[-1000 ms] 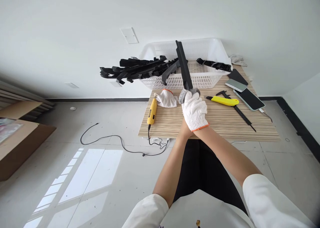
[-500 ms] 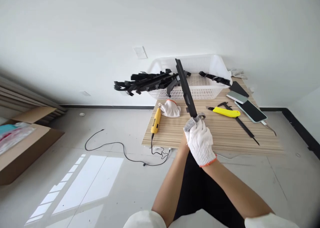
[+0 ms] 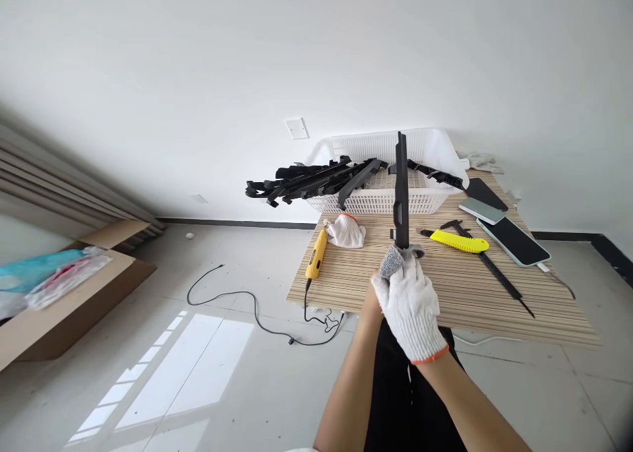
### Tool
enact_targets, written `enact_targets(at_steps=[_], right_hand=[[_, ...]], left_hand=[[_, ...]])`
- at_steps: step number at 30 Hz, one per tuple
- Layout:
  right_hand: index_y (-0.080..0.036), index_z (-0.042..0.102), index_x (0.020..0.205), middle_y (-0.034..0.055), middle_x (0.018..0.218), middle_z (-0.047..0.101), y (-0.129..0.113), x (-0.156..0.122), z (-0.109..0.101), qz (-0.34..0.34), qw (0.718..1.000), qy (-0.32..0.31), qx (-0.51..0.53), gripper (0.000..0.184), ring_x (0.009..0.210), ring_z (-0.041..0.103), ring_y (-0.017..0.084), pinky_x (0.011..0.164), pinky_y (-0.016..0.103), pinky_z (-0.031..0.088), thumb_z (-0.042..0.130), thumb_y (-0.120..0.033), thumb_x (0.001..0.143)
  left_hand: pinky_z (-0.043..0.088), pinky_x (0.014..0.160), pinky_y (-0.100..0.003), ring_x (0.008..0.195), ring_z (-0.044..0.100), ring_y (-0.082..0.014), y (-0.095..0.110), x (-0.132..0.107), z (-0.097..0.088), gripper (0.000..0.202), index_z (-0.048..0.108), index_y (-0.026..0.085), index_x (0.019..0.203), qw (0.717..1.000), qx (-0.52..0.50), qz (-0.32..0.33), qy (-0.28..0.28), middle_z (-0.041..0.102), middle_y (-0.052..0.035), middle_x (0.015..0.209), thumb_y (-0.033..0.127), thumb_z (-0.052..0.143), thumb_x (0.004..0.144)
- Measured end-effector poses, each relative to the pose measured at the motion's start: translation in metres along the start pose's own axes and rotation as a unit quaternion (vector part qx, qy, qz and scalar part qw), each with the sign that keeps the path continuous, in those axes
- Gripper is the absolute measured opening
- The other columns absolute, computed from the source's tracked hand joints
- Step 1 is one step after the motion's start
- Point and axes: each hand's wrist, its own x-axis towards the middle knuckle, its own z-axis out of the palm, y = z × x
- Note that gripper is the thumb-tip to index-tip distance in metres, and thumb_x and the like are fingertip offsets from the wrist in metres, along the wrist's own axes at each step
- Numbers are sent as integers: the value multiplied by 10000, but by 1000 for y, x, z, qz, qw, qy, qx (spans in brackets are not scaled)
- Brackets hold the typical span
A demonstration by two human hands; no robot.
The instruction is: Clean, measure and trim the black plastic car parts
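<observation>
The gloved right hand (image 3: pixel 410 303) is nearest, raised over the front edge of the table (image 3: pixel 445 293). It is closed in a fist round the lower end of a black plastic strip (image 3: pixel 401 194). The strip stands almost upright out of the fist, its top end reaching in front of the basket's rim. The left hand (image 3: pixel 372 300) comes up on a bare forearm and sits right behind the glove. It is hidden there, so I cannot tell whether it is open or closed, or whether it touches the strip.

On the striped tabletop beyond the hands, a yellow power tool (image 3: pixel 316 262) lies at the left edge with a spare white glove (image 3: pixel 349 231) just beside it. To the right are a yellow utility knife (image 3: pixel 459 242), a long black caliper (image 3: pixel 487 267) and a phone (image 3: pixel 514 241).

Off to the left on the floor, an open cardboard box (image 3: pixel 59 307) holds plastic packets (image 3: pixel 54 277).

At the far end of the table, against the wall, stands a white slotted basket (image 3: pixel 430 150). A heap of black plastic parts (image 3: pixel 316 178) lies across it and sticks out well past its left rim.
</observation>
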Motion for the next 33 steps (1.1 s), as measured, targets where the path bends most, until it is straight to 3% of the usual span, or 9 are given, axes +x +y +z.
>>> enact_targets(at_steps=[4,9,16,33], right_hand=[[-132,587,1417,229,1432,579,11,15,-4,19,999,-48,11,535,1032,702,297,760,377,553,394,-467,1046],[-204,570,1452,169,1453,577,17,18,-5,27,997,-68,29,523,1021,701,281,783,372,540,355,-471,1057],[-200,603,1415,170,1404,613,18,12,1,42,996,-54,51,521,989,707,271,763,357,526,361,-489,1056],[-248,612,1408,123,1217,676,25,10,4,50,993,-37,102,482,985,692,254,772,341,499,399,-486,1046]], left_hand=[[562,959,-491,978,686,-338,8,14,-2,144,687,231,835,999,35,12,-12,734,-82,853,372,660,852],[554,871,-463,964,684,-352,16,18,-1,43,646,200,799,993,111,12,-30,734,-132,951,237,660,818],[527,798,-409,870,676,-321,18,17,0,186,534,222,664,985,167,2,-48,694,-102,828,191,649,808],[524,818,-384,881,667,-289,19,18,2,113,583,207,715,975,212,9,-61,706,-103,870,175,646,804]])
